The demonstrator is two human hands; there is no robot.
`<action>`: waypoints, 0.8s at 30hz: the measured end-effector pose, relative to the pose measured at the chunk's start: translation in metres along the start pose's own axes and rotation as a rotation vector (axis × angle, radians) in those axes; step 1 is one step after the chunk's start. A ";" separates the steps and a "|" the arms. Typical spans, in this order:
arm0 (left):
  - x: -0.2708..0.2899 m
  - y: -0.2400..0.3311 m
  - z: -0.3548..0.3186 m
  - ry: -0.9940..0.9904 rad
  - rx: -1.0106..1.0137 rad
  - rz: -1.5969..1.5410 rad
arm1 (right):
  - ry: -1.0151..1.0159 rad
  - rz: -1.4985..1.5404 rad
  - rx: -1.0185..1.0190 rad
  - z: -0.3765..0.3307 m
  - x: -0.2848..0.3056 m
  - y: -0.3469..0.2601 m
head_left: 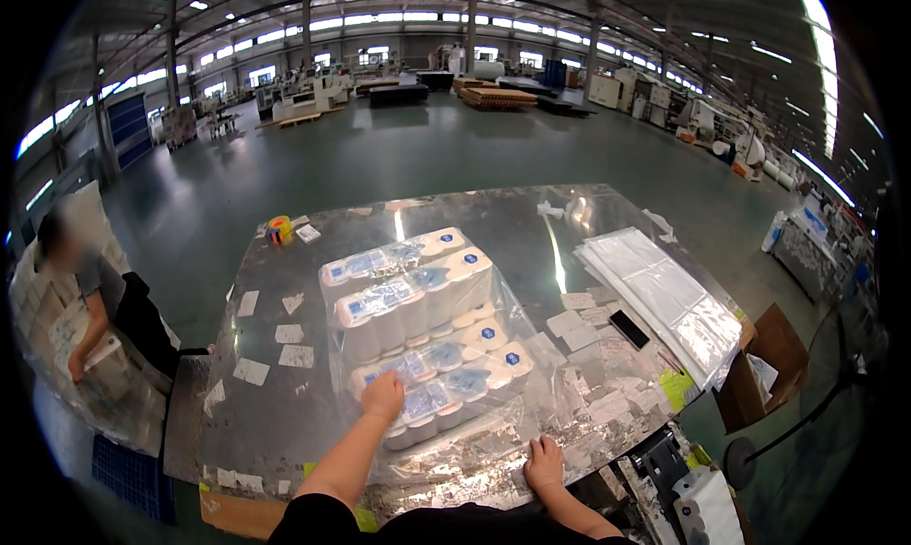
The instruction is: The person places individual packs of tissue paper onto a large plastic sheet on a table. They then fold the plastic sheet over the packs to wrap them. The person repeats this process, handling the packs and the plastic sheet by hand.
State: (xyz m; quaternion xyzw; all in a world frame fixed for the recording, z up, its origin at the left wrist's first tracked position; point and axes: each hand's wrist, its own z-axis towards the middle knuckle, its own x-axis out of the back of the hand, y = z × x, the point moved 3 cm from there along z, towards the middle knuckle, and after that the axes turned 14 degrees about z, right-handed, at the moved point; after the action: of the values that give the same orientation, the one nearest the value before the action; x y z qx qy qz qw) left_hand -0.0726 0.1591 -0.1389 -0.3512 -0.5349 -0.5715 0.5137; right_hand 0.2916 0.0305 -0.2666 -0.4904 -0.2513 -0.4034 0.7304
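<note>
Several long wrapped packs of white paper rolls (pixel 408 303) lie in rows inside a large clear plastic bag (pixel 512 327) on the metal-topped table (pixel 323 203). My left hand (pixel 383 396) is closed like a fist on the left end of the nearer packs. Whatever its fingers hold is hidden; the clear film lies around it. By the table's near edge, my right hand (pixel 544 463) lies on the surface, close to the bag's near right side, with its fingers apart and nothing visible in it.
Flat clear bags (pixel 660 303) are stacked at the right, beside a black phone (pixel 628 329). A tape roll (pixel 279 228) sits at the far left corner. A cardboard box (pixel 767 369) and a fan stand (pixel 807 417) are at the right. Another person (pixel 100 293) works at the left.
</note>
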 end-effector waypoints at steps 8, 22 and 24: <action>0.001 0.001 0.000 0.005 0.000 0.023 | -0.022 0.004 -0.028 -0.002 -0.001 0.002; 0.001 0.001 0.000 -0.008 -0.005 0.010 | -0.006 -0.019 -0.006 -0.003 -0.003 0.003; 0.002 0.001 -0.001 -0.006 0.000 0.012 | -0.001 -0.022 -0.001 -0.003 -0.004 0.004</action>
State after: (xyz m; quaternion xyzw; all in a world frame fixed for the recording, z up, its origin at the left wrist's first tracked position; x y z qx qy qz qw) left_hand -0.0724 0.1582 -0.1372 -0.3561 -0.5345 -0.5673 0.5155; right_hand 0.2928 0.0301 -0.2732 -0.4883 -0.2567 -0.4114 0.7256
